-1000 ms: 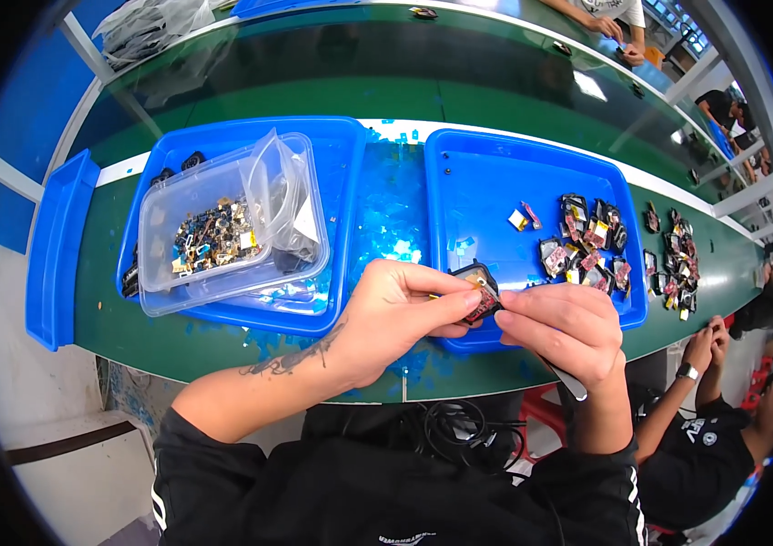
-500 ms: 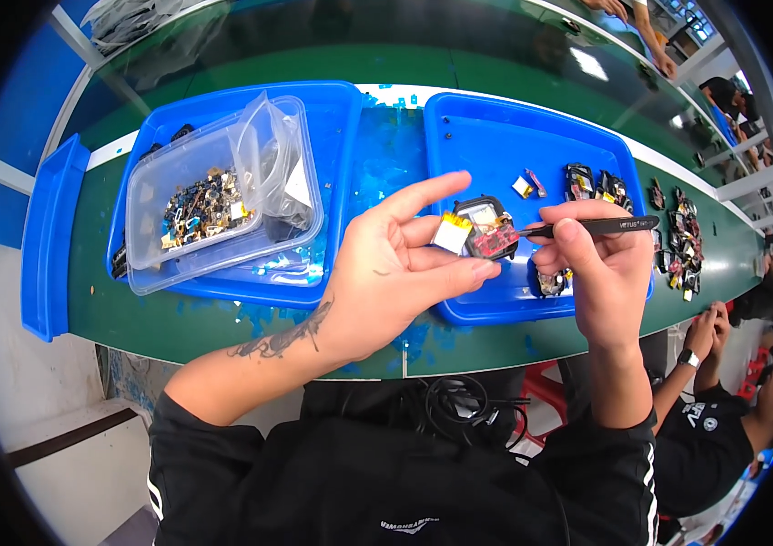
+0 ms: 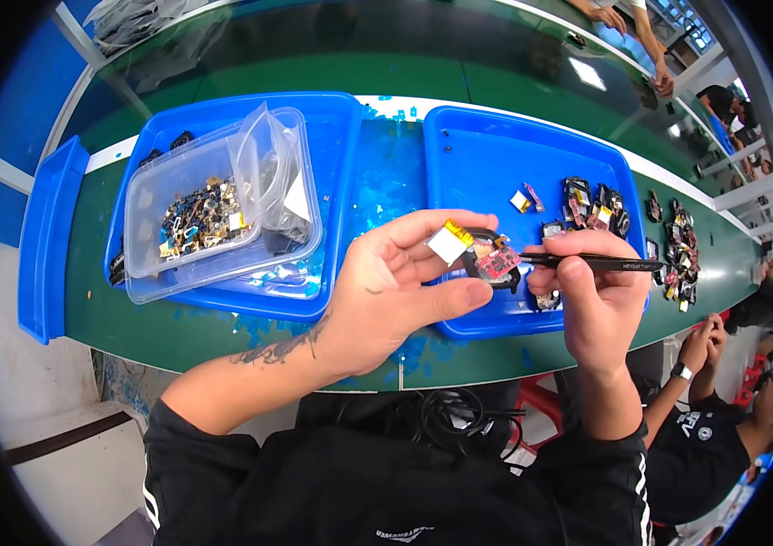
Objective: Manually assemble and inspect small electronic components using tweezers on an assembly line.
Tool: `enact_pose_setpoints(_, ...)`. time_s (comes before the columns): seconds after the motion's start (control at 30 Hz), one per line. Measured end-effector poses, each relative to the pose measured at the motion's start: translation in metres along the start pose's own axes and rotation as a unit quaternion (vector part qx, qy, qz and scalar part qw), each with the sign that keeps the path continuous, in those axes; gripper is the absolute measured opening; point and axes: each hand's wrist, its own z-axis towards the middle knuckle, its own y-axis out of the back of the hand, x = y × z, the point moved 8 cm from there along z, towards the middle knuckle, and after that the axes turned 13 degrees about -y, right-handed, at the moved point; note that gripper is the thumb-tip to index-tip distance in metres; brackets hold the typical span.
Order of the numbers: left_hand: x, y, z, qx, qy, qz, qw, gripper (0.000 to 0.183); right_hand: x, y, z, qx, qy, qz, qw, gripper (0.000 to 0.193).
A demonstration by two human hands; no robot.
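Note:
My left hand (image 3: 395, 287) grips the black housing (image 3: 480, 270) of a small electronic device, fingers behind it and thumb along its lower edge. A red circuit board (image 3: 498, 264) shows at the housing's right side. To the left sticks out a small silver battery (image 3: 449, 244) with yellow tape at its top. My right hand (image 3: 600, 296) pinches black tweezers (image 3: 609, 263), their tips at the right edge of the red board. Whether the tips grip the board I cannot tell. Both hands are above the right blue tray (image 3: 486, 123).
Several opened devices (image 3: 591, 207) lie in that tray, with a loose battery (image 3: 520, 201). More device parts (image 3: 682, 250) are heaped on the green table to the right. At left, a clear plastic box (image 3: 145, 264) of small components stands in another blue tray (image 3: 332, 114). A co-worker (image 3: 709, 437) sits at right.
The left fingers have curled in closer around the housing. The red board now stands out further toward the right, with the tweezers still at its edge.

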Motion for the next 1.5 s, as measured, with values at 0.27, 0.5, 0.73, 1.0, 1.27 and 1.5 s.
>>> enact_pose_setpoints(0.27,0.002,0.004,-0.001,-0.028,0.013,-0.023,0.999,0.053,-0.009,0.004,0.001,0.009,-0.067,0.028,0.997,0.018)
enact_pose_setpoints(0.5,0.002,0.004,-0.001,-0.029,0.02,-0.025,0.999,0.058,-0.012,0.003,0.004,0.009,-0.075,0.028,0.997,0.018)
enact_pose_setpoints(0.73,0.004,0.003,-0.002,-0.019,0.021,-0.021,0.999,0.059,-0.013,0.005,0.005,0.0,-0.083,0.043,0.996,0.021)
enact_pose_setpoints(1.0,0.008,0.005,-0.003,-0.019,0.047,-0.026,0.998,0.054,-0.018,0.005,0.006,0.003,-0.098,0.061,0.993,0.025)
enact_pose_setpoints(1.27,0.009,0.002,-0.005,-0.006,0.07,-0.018,0.997,0.049,-0.021,0.006,0.008,0.002,-0.097,0.08,0.992,0.027)
enact_pose_setpoints(1.5,0.014,0.003,-0.006,-0.017,0.088,-0.064,0.994,0.05,-0.025,0.007,0.008,0.018,-0.096,0.086,0.992,0.026)
